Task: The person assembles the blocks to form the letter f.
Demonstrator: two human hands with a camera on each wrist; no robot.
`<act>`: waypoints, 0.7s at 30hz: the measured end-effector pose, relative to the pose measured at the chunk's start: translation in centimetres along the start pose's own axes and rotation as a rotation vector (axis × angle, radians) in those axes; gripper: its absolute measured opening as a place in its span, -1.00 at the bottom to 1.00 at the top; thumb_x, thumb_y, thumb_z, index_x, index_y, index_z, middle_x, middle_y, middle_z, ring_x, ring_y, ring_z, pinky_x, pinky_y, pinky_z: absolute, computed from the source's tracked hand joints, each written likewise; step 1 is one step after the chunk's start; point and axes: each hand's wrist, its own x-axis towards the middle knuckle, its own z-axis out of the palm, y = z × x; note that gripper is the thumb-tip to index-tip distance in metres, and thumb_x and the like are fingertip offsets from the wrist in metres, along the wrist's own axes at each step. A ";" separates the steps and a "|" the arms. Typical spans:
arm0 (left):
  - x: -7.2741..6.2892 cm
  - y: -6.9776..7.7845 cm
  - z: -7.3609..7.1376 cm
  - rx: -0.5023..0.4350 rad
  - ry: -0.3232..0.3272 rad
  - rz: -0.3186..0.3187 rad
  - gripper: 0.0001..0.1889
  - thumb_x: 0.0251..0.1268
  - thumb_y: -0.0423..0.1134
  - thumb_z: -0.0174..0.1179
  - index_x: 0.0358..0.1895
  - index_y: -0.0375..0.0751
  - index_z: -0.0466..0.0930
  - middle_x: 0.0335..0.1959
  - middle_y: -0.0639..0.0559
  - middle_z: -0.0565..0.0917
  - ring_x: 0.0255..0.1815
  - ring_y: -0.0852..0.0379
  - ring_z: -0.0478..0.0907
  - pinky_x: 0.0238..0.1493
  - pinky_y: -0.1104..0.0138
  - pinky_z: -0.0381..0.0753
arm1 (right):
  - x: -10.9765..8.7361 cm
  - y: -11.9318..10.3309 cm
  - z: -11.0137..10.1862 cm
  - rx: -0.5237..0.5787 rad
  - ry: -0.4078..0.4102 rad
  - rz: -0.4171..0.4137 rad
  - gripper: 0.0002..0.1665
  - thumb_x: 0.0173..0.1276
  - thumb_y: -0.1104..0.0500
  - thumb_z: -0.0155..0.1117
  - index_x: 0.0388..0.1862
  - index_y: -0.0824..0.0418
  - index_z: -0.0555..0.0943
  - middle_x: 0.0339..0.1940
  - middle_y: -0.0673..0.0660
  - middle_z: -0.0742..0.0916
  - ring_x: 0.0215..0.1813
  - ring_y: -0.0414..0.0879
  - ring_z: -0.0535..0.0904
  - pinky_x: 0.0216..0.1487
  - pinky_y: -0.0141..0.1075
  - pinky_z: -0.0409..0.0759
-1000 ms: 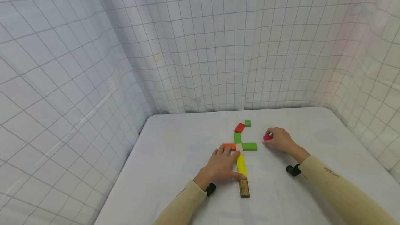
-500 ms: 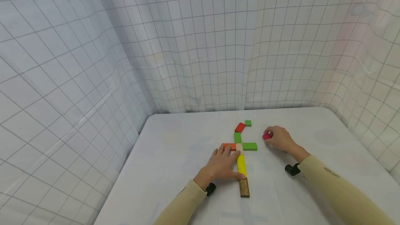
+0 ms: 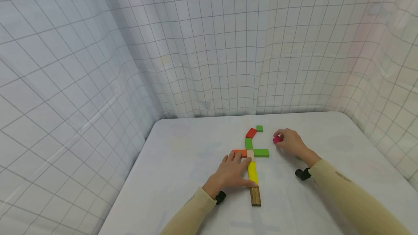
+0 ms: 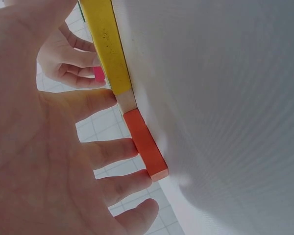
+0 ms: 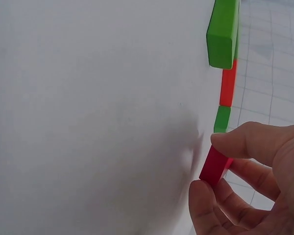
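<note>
My left hand [image 3: 230,174] rests with spread fingers along a row of flat wooden blocks. Its fingertips touch the orange block [image 4: 146,144] and reach the pale block [image 3: 250,155], while the thumb lies at the joint between the yellow block [image 3: 253,172] and the dark brown block [image 3: 255,196]. To the right, my right hand [image 3: 291,143] pinches a crimson block [image 5: 216,164] between thumb and fingers, close over the table. A long green block [image 3: 261,153] extends right from the pale one. Beyond it lie a short green block [image 3: 249,143], a tilted red block [image 3: 251,133] and a small green block [image 3: 259,128].
The blocks lie on a white-covered table [image 3: 183,144]. White grid-patterned curtains [image 3: 209,64] enclose its back and sides. A sliver of something green [image 3: 298,158] shows beneath the right wrist, mostly hidden. Black cameras [image 3: 303,174] sit on both wrists.
My right hand has moved slightly away from me and to the left with the crimson block, uncovering a bit of green by its wrist. My left hand has stayed in place.
</note>
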 end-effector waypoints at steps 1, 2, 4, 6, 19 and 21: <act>0.0 0.0 0.0 -0.001 0.000 0.000 0.02 0.01 0.61 0.12 0.56 0.26 0.19 0.54 -0.05 0.19 0.54 -0.21 0.05 0.46 -0.13 0.14 | 0.1 -0.1 0.0 0.003 -0.001 -0.002 -0.61 0.20 0.31 0.39 0.05 0.29 0.66 -0.15 0.24 0.66 -0.15 0.10 0.53 -0.27 -0.19 0.62; 0.0 0.0 0.0 0.000 0.001 -0.001 0.02 0.00 0.61 0.12 0.56 0.26 0.19 0.54 -0.05 0.19 0.53 -0.20 0.06 0.46 -0.13 0.14 | 0.3 -0.1 0.0 0.007 -0.002 -0.002 -0.61 0.21 0.31 0.40 0.05 0.29 0.66 -0.15 0.24 0.66 -0.15 0.10 0.53 -0.29 -0.21 0.62; 0.0 -0.1 0.1 0.003 0.001 -0.001 0.02 0.00 0.62 0.11 0.56 0.27 0.19 0.53 -0.05 0.20 0.53 -0.20 0.06 0.46 -0.12 0.15 | 0.5 -0.2 -0.1 0.010 -0.005 -0.007 -0.61 0.22 0.31 0.39 0.05 0.30 0.66 -0.17 0.24 0.66 -0.17 0.09 0.53 -0.32 -0.23 0.61; 0.0 -0.1 0.1 0.005 0.001 0.000 0.02 0.00 0.62 0.11 0.56 0.27 0.19 0.54 -0.05 0.19 0.53 -0.20 0.06 0.46 -0.12 0.15 | 0.7 -0.2 -0.1 0.008 -0.002 -0.006 -0.62 0.22 0.30 0.40 0.05 0.29 0.67 -0.17 0.22 0.66 -0.18 0.08 0.53 -0.33 -0.24 0.60; 0.0 0.1 0.0 0.012 -0.004 -0.002 0.02 0.00 0.61 0.12 0.56 0.26 0.19 0.55 -0.05 0.19 0.54 -0.20 0.05 0.46 -0.12 0.15 | 1.8 -0.3 -0.2 -0.032 0.003 -0.012 -0.52 0.21 0.37 0.37 0.15 0.39 0.63 -0.10 0.31 0.64 -0.07 0.16 0.52 -0.03 0.00 0.59; 0.0 0.1 0.0 0.012 -0.003 -0.002 0.02 0.00 0.61 0.12 0.56 0.26 0.19 0.55 -0.04 0.19 0.54 -0.20 0.05 0.46 -0.12 0.15 | 1.9 -0.5 -0.2 -0.037 0.003 -0.004 -0.53 0.21 0.37 0.37 0.14 0.40 0.64 -0.10 0.30 0.65 -0.07 0.15 0.52 -0.02 0.00 0.59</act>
